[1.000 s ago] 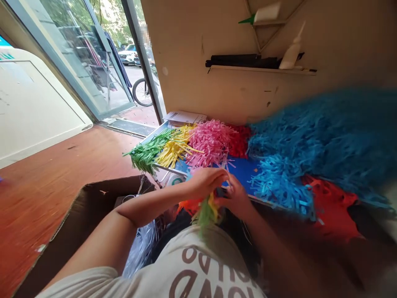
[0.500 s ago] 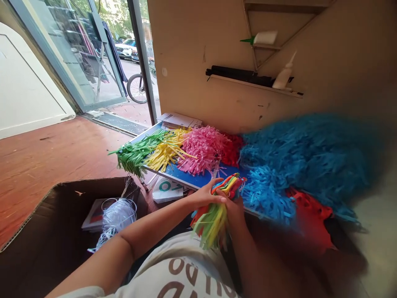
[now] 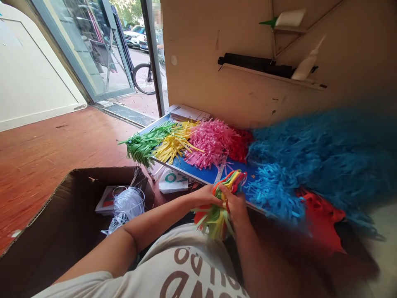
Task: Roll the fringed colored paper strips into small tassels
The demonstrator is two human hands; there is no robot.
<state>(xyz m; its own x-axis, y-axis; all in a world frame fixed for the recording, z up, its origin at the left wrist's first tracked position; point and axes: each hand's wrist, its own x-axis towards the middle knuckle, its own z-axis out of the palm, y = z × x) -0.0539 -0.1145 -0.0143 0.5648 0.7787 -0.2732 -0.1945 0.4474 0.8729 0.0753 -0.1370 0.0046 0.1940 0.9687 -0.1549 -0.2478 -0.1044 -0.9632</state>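
Both my hands grip one multicoloured bundle of fringed paper strips (image 3: 228,184) in front of my chest. My left hand (image 3: 206,195) pinches it from the left, and my right hand (image 3: 237,205) wraps round it from the right. Its looped top sticks up above my fingers; green, yellow and red tails (image 3: 214,219) hang below. Just beyond lies a blue board (image 3: 201,174) carrying piles of fringe: green (image 3: 142,147), yellow (image 3: 173,145), pink (image 3: 209,142), red (image 3: 238,145) and a big blue heap (image 3: 313,153).
An open cardboard box (image 3: 62,231) at my left holds a coil of white string (image 3: 125,205) and a flat booklet. A wall shelf (image 3: 273,76) bears a black roll and a white glue bottle (image 3: 307,62). Red paper (image 3: 322,223) lies at right. A glass door opens left.
The bundle came up from my lap so its looped top shows above my fingers. My view shifted left and back right; both hands stay closed on it.
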